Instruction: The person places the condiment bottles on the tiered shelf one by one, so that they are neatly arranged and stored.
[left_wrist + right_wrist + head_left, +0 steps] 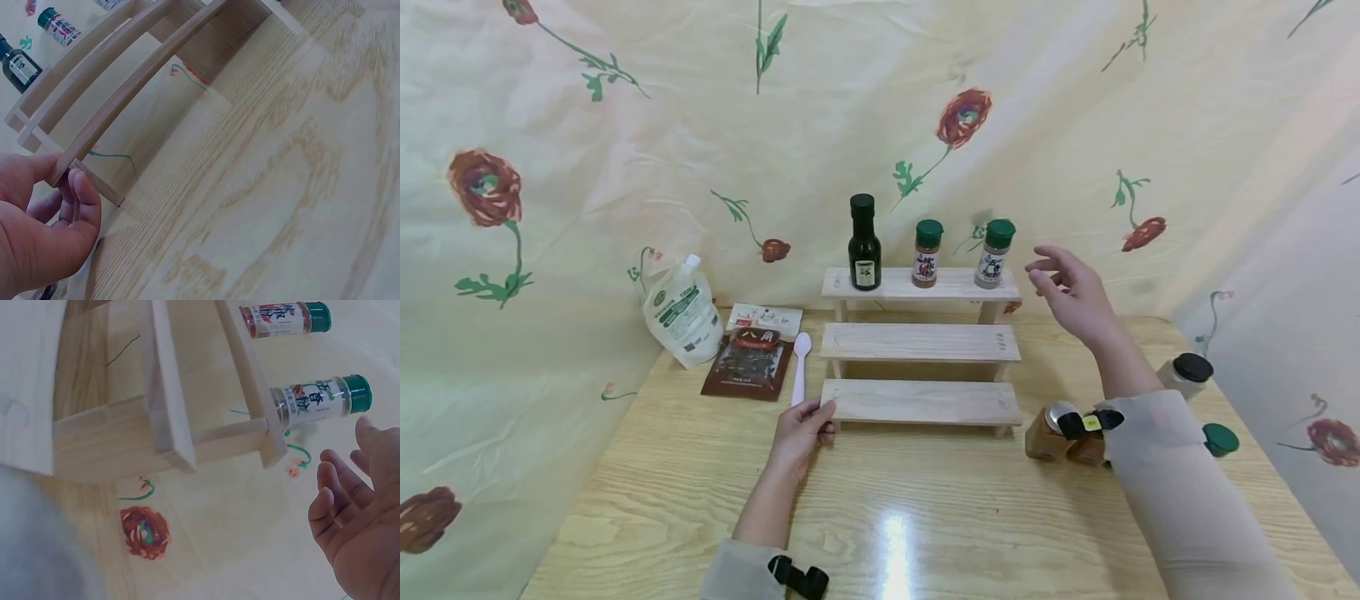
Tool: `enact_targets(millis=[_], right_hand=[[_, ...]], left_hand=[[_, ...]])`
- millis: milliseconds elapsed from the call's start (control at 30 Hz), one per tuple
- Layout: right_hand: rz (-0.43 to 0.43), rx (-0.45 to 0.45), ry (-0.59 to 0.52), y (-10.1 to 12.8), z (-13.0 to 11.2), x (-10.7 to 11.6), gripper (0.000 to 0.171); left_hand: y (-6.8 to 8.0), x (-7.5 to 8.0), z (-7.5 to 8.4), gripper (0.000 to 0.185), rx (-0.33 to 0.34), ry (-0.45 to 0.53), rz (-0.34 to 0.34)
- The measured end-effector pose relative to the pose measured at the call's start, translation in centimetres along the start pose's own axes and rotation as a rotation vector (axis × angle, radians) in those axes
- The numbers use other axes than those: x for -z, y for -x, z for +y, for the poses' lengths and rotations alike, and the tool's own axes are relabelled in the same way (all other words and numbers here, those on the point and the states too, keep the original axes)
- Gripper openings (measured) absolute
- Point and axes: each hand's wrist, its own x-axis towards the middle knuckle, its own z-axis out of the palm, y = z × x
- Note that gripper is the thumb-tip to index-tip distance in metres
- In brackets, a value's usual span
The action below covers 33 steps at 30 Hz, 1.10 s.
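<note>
A three-tier wooden rack [919,342] stands on the table. My left hand [802,429] pinches the left end of its lowest shelf [134,87], thumb on top and fingers curled beneath. On the top shelf stand a dark glass bottle [865,250] at the left, a green-capped spice jar [926,258] with reddish contents in the middle, and another green-capped spice jar [992,258] near the right end. My right hand [1070,292] hangs in the air just right of that last jar [312,403], fingers loosely bent and holding nothing.
Left of the rack are a white spouted pouch [685,315], a brown star-anise packet [750,354] and a white spoon [801,367]. Below my right forearm stand a square jar [1047,433], a black-capped jar [1187,375] and a green-capped jar [1221,439]. Flowered cloth [850,108] hangs behind.
</note>
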Motion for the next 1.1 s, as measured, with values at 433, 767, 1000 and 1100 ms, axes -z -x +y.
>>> enact_targets(millis=[433, 767, 1000, 1100], right_hand=[[0.017, -0.012, 0.045, 2.2, 2.2, 1.2, 0.043], [0.04, -0.054, 0.069, 3.4, 2.9, 2.7, 0.043], [0.03, -0.099, 0.092, 4.4, 3.3, 3.8, 0.049], [0.034, -0.118, 0.117, 5.0, 3.5, 4.3, 0.051]], left_hand=[[-0.1, 0.0, -0.1, 0.042, -0.003, 0.014, -0.001], [0.0, 0.0, -0.1, 0.042, -0.005, 0.009, 0.004], [0.0, 0.0, 0.0, 0.039, -0.007, 0.007, -0.004], [0.0, 0.0, -0.1, 0.039, -0.01, 0.006, -0.009]])
